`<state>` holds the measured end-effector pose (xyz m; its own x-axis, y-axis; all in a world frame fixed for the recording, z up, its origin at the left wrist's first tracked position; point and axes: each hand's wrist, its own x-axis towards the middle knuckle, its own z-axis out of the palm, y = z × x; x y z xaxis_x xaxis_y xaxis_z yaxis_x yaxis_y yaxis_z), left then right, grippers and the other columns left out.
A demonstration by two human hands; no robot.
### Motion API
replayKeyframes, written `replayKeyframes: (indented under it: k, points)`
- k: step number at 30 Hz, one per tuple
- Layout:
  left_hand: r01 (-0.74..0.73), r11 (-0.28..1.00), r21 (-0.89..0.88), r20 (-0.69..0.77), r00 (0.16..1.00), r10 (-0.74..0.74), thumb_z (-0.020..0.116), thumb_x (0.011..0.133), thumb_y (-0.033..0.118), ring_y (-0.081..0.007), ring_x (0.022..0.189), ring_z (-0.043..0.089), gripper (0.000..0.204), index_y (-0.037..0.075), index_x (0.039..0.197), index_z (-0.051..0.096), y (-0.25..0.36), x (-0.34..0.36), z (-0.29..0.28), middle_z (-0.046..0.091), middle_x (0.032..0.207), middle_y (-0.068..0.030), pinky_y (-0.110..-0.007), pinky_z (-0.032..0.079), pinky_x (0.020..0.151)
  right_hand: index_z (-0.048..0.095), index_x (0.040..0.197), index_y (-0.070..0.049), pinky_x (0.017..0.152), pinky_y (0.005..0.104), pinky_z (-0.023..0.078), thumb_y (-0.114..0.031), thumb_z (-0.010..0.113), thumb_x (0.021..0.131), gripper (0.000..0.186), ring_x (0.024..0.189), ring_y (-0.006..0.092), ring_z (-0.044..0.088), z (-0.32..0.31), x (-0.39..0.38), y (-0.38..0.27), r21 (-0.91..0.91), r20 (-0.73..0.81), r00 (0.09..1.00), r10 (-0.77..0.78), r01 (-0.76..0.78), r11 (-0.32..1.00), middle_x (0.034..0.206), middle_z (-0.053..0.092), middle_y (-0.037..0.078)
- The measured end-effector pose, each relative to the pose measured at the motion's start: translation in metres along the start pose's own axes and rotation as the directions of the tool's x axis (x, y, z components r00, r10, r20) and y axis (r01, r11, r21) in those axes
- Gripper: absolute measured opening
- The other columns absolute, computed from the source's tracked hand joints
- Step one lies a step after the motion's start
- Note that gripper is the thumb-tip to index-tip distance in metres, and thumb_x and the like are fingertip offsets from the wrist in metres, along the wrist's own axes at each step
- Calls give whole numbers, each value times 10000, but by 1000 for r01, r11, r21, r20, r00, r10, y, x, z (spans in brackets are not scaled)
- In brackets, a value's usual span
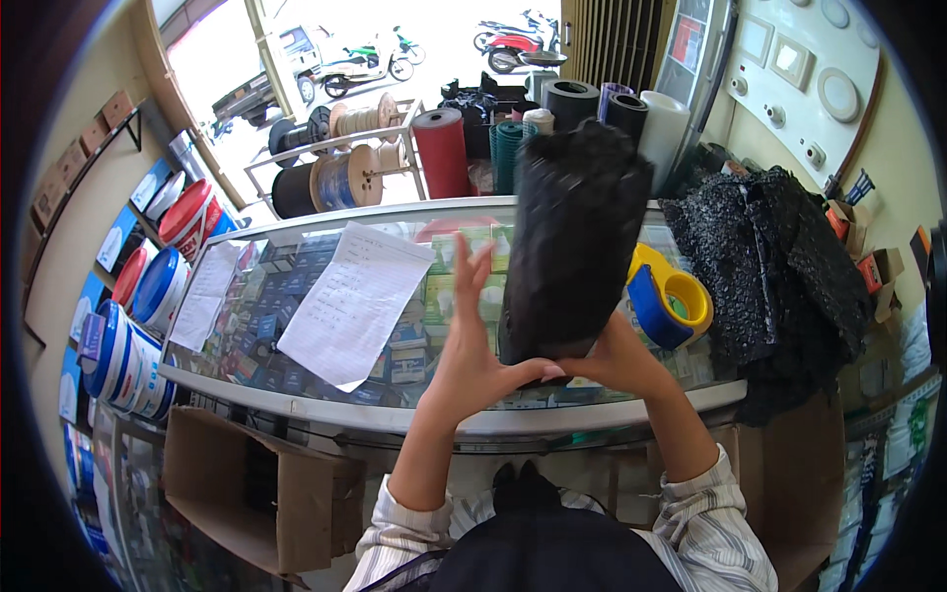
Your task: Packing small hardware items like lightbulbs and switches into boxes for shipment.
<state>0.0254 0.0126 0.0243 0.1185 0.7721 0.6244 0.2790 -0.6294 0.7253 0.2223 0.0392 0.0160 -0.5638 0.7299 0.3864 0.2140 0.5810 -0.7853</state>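
Both hands hold black bag [575, 242] upright above glass desk [296, 395]. Right hand [617, 360] fingers clamped on its bottom; left hand [473, 350] fingers apart, thumb under it. Paper sheet [355, 301] left, tape dispenser [669, 296] right.

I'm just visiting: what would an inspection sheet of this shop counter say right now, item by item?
Surface: glass counter over a display case of small boxes.
Job's things: black bag, held upright above the counter.
Clutter: handwritten paper sheet, second sheet, yellow and blue tape dispenser, heap of black bags.
Hands: left hand fingers spread, touching the bag's base; right hand under its base.
Cables: wire spools on a rack behind the counter.
Surroundings: rolls of mesh and sheeting, paint buckets, open cardboard box, parked motorbikes outside.
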Motion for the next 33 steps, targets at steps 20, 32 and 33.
replayKeyframes:
  k: [20,32,33]
  points:
    - [27,1000,-14,57,998,-26,896,499,326,-362,1217,427,1218,15,1415,154,-10,-21,24,364,1356,-232,-427,365,996,631,958,-62,829,407,344,-279,773,577,461,945,239,503,-56,38,-163,-926,77,957,-280,173,335,869,590,53]
    - [50,996,-71,81,996,-44,901,472,337,-363,1271,369,1269,31,1428,126,-18,-20,23,310,1405,-224,-433,326,1031,584,796,-65,957,457,381,-166,681,722,159,899,202,555,-61,34,-150,-866,39,931,-363,213,453,843,560,34]
    - [48,996,-70,73,996,-43,902,471,336,-363,1274,365,1270,31,1428,126,-19,-21,23,306,1407,-223,-433,322,1033,580,807,-52,912,415,412,-180,671,753,166,870,200,567,-65,30,-150,-860,-77,910,-408,146,490,836,568,45]
